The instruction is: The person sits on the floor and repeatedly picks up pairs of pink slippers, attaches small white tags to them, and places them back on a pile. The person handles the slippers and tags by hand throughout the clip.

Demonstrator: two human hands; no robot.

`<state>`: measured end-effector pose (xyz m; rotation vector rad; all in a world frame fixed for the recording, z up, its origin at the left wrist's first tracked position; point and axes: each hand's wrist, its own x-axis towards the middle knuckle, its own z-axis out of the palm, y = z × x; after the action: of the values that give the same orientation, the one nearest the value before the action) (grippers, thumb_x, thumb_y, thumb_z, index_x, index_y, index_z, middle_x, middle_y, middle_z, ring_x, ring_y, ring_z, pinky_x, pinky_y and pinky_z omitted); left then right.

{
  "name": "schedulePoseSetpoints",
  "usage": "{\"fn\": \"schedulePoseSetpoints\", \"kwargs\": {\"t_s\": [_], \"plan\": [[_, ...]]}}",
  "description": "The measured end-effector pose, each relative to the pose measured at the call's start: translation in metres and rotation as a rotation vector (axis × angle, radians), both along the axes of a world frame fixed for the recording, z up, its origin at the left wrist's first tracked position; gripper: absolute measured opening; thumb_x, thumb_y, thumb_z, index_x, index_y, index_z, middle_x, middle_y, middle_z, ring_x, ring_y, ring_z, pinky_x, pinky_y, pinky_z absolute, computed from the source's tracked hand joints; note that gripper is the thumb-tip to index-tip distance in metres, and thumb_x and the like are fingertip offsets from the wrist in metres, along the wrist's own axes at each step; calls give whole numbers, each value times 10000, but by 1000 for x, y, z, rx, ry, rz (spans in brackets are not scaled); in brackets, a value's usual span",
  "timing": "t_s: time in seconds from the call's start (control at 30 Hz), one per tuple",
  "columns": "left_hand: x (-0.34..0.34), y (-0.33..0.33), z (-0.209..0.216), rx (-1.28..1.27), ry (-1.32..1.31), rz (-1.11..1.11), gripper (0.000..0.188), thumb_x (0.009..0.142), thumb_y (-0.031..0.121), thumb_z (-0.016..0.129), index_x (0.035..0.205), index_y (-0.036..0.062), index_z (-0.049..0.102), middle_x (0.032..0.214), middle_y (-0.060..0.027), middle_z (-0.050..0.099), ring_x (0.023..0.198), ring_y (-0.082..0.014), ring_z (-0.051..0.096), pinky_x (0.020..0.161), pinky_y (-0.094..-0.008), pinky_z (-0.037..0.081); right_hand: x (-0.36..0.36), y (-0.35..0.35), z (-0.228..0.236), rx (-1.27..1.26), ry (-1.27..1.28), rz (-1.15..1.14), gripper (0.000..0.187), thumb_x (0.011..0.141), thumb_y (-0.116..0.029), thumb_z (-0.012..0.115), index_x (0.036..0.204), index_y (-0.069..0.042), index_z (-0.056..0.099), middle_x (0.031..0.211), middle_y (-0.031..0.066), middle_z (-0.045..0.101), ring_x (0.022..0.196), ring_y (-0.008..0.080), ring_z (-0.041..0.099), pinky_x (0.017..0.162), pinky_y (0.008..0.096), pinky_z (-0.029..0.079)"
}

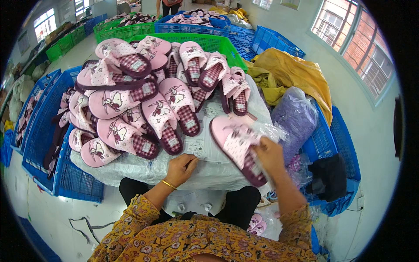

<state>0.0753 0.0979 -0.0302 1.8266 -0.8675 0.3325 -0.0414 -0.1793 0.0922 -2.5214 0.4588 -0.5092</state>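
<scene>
A pink slipper [232,136] with a dark plum sole and a cartoon print hangs tilted over the right part of the plastic-covered table [114,173]. My right hand [268,153] grips it by the side of its foot opening, and both are slightly blurred. At the table's near edge rests my left hand [180,170], fingers curled together beside some printed paper labels [196,147]; whatever they may pinch is hidden. A heap of matching slippers [117,101], with checked plum insoles, fills the table's left and far parts.
Blue crates [83,177] stand left of the table. Beyond it is a green crate [208,41]. On the right are a clear bag of purple items [297,114], a yellow cloth [297,72] and a black cloth [328,178] over blue crates. A person [170,8] stands far back.
</scene>
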Motion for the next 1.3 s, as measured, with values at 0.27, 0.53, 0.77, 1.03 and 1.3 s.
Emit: {"fn": "schedulePoseSetpoints", "kwargs": {"t_s": [0.27,0.53,0.77,1.03,1.3], "plan": [[-2,-10,-3,-43,14,-38,118,843,143,710,873,34,677,768,-104,662,589,-248,627,534,-335,494,245,-89,228,-391,-578,-129,524,865,-554,554,1001,-59,657,999,196,675,930,383,637,781,444,499],[0,2,0,10,62,-24,121,848,159,709,856,40,688,761,-109,670,604,-257,640,543,-337,500,298,-18,57,-209,-211,228,783,809,-404,706,1433,-63,378,1239,249,597,1138,444,566,964,466,452],[-1,0,-3,42,21,-36,161,862,201,701,855,41,696,762,-116,672,619,-269,653,551,-352,517,373,-23,-3,-72,-257,31,878,714,-430,763,1429,-74,399,1302,299,528,1200,463,505,993,485,425],[1,7,1,19,26,-70,134,857,158,706,881,27,684,790,-103,671,650,-267,665,561,-342,527,389,34,20,-217,-219,-197,394,824,-337,650,1129,-87,642,1105,279,601,1063,436,577,918,510,461],[2,6,-17,92,94,4,163,873,206,696,832,52,661,756,-127,652,626,-280,650,555,-361,517,336,12,16,-442,-653,-106,237,844,-226,578,823,8,606,876,278,601,831,442,577,757,536,465]]}}
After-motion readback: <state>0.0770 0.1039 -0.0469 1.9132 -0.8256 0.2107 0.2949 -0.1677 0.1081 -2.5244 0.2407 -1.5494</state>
